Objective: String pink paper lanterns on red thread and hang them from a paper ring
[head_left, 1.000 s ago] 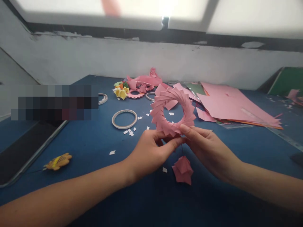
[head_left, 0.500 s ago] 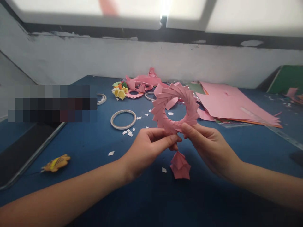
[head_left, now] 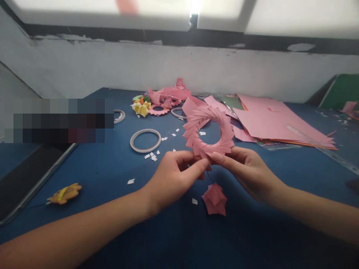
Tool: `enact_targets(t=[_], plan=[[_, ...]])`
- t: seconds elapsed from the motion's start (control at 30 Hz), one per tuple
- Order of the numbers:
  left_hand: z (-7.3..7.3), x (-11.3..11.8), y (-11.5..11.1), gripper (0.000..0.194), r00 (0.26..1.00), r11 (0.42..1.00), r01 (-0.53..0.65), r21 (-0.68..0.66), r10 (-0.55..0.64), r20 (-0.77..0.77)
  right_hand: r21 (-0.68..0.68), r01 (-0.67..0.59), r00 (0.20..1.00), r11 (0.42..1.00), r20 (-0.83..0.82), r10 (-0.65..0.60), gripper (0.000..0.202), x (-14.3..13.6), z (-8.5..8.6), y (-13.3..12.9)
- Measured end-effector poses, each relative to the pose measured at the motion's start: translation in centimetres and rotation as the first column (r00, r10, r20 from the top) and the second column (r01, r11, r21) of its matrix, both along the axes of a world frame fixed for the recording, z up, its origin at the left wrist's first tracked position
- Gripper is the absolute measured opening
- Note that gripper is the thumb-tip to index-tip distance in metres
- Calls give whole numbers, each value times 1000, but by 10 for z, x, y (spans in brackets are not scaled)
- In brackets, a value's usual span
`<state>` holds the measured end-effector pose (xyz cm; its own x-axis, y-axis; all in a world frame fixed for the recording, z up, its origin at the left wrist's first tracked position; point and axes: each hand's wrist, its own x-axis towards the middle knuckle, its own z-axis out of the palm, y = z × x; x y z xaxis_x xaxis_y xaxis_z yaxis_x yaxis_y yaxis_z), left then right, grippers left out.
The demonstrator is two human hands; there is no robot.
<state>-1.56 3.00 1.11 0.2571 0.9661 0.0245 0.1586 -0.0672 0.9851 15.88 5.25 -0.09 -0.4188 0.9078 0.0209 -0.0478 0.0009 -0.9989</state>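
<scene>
A pink folded-paper ring [head_left: 192, 129] with a pleated, zigzag edge is held up above the blue table. My left hand [head_left: 179, 173] pinches its lower left edge between thumb and fingers. On the lower right, my right hand [head_left: 244, 164] grips the same ring, thumb in front and fingers behind. Below the hands a pink folded-paper flower [head_left: 214, 200] hangs on a thin dark thread. Where the thread joins the ring is hidden by my fingers.
Rolls of narrow tape [head_left: 146, 151] lie behind my left hand among white paper scraps [head_left: 153, 158]. Pink paper sheets [head_left: 263, 121] are stacked at the right. Several paper flowers [head_left: 141, 108] sit at the back. A yellow-brown animal-shaped item [head_left: 66, 194] lies on the blue table [head_left: 112, 243].
The ring has dropped slightly and tipped back. Its hanging flower sits a little lower, with more thread showing. Both hands keep their hold.
</scene>
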Motion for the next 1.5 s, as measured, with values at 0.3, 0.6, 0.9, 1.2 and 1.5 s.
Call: enact_targets(t=[0.3,0.6,0.9,1.2,1.5], plan=[[-1,-1,-1,33,981,995,-88,-38,93,168,-85,28,1000,996,0,-29,20,-2,1,-3],[3,-9,18,10,822,793,343,-503,5,569,117,-52,970,992,240,22,26,5,5,3],[8,-9,17,19,797,842,222,-492,134,588,940,-339,814,-48,267,-515,16,18,1,0],[7,-9,13,18,756,844,162,-511,227,614,917,-397,765,36,352,-539,24,19,4,1],[7,-9,11,18,762,849,168,-500,210,613,910,-413,757,44,369,-539,29,15,0,-5]])
